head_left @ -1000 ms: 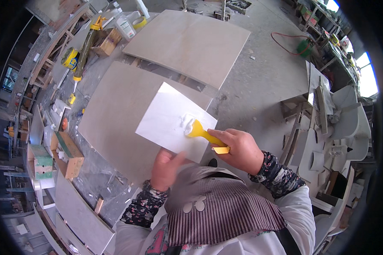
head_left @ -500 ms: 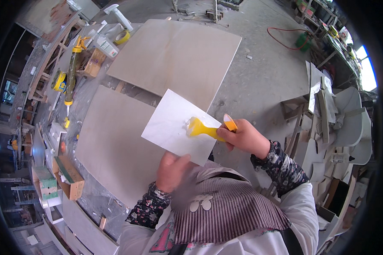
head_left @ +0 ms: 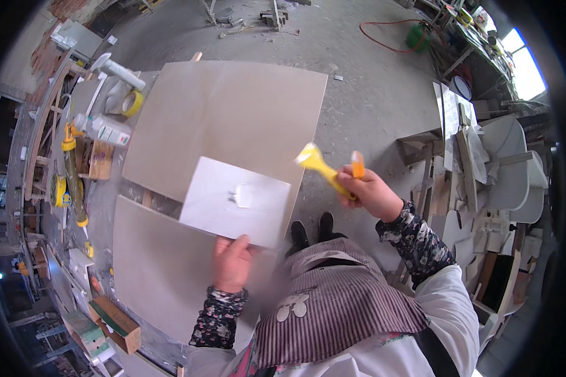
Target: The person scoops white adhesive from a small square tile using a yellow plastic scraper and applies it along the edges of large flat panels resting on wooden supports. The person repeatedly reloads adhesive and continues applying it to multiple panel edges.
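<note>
My left hand (head_left: 231, 262) grips the near edge of a flat white board (head_left: 214, 188), thumb on top, and holds it over the beige panels. A small patch of white paste (head_left: 242, 196) lies on the board near its middle. To the right and apart from the board, my right hand (head_left: 378, 196) is closed around a yellow plastic scraper (head_left: 321, 164), its wide blade pointing up and left with white on the edge. A second, orange-handled item (head_left: 358, 164) sticks up from the same hand; its kind is not plain.
Two large beige panels (head_left: 226, 100) lie on the bench. Along its left side are a caulking gun (head_left: 73, 176), a white bottle (head_left: 110, 131), yellow tape (head_left: 132, 103) and a cardboard box (head_left: 115, 323). Offcuts (head_left: 500, 163) are stacked at right; a red hose (head_left: 383, 43) lies beyond.
The scraper has lifted off the board and moved up and right, leaving a patch of paste behind. My left hand and the board have shifted left and down in the view, which has also turned.
</note>
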Motion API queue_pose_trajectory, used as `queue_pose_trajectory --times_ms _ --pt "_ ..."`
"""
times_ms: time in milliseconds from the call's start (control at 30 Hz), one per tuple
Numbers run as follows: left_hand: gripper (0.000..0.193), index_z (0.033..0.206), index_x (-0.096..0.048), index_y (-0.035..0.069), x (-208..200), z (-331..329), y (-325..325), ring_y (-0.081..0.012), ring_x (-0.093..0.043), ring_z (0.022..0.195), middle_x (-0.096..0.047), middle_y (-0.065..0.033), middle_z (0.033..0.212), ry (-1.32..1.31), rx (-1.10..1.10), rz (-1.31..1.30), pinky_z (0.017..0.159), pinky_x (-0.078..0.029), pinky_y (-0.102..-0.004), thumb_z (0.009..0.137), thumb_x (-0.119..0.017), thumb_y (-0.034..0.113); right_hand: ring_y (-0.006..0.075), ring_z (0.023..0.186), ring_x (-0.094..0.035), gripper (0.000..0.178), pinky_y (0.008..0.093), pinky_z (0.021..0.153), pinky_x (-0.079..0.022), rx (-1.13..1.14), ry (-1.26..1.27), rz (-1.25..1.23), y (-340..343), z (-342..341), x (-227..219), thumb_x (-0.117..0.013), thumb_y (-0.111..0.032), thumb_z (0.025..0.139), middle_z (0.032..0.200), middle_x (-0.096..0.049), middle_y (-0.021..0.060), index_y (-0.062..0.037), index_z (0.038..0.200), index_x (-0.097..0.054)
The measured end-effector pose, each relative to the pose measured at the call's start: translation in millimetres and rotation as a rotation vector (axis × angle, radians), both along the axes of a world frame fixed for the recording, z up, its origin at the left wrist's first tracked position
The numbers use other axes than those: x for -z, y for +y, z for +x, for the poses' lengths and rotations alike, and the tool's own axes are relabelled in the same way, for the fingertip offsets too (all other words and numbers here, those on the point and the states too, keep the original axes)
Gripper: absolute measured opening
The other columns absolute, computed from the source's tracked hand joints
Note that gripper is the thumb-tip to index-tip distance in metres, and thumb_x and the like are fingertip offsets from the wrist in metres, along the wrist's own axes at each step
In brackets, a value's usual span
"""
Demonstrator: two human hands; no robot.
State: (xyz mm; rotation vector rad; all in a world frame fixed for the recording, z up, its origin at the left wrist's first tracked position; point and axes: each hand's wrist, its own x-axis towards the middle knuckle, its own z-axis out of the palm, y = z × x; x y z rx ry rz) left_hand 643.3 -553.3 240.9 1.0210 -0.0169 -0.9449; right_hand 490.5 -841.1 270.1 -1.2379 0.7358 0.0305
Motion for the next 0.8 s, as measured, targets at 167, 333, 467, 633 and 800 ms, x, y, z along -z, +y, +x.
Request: queue_pose_trajectory --times_ms 167,333,467,633,800 --pt "0.042 0.135 -0.044 0.006 14 53 -30 -0.0290 -0.060 0.114 -0.056 -0.0140 0.128 0.045 -0.131 -0.053 0.091 -0.055 -0.0478 0.093 -0.051 0.003 0.0043 0.055 -0.041 0.025 0.0184 0.049 -0.035 0.132 -0.153 0.260 -78 12 67 -0.044 -0.035 0.102 0.075 -0.056 -0.0011 -0.0117 0.099 -0.052" --pt "0.044 0.136 -0.043 0.006 31 73 -54 -0.0296 -0.058 0.116 -0.055 -0.0142 0.130 0.041 -0.215 -0.013 0.092 -0.054 -0.0460 0.093 -0.050 0.005 0.0041 0.051 -0.038 0.025 0.0191 0.046 -0.031 0.196 -0.259 0.298 -129 53 115 -0.044 -0.035 0.102 0.074 -0.055 -0.0018 -0.0112 0.099 -0.052" --pt "0.046 0.138 -0.040 0.005 38 71 -55 -0.0304 -0.056 0.117 -0.052 -0.0140 0.133 0.071 -0.282 0.084 0.095 -0.053 -0.0470 0.093 -0.051 0.004 0.0039 0.051 -0.036 0.024 0.0193 0.045 -0.029 0.175 -0.273 0.336 -148 77 131 -0.044 -0.034 0.101 0.074 -0.056 -0.0019 -0.0118 0.099 -0.052" --pt "0.043 0.138 -0.039 0.003 41 71 -52 -0.0307 -0.056 0.118 -0.051 -0.0138 0.134 0.033 -0.254 0.149 0.097 -0.052 -0.0495 0.096 -0.051 0.006 0.0040 0.051 -0.036 0.024 0.0197 0.045 -0.028 0.169 -0.295 0.399 -157 87 141 -0.044 -0.034 0.101 0.074 -0.057 -0.0023 -0.0123 0.097 -0.053" --pt "0.041 0.135 -0.041 0.002 39 71 -52 -0.0309 -0.058 0.117 -0.054 -0.0135 0.132 0.028 -0.228 0.153 0.096 -0.052 -0.0498 0.096 -0.054 0.009 0.0058 0.051 -0.033 0.024 0.0210 0.045 -0.026 0.159 -0.265 0.412 -158 92 146 -0.043 -0.030 0.104 0.069 -0.054 0.0002 -0.0080 0.103 -0.053"
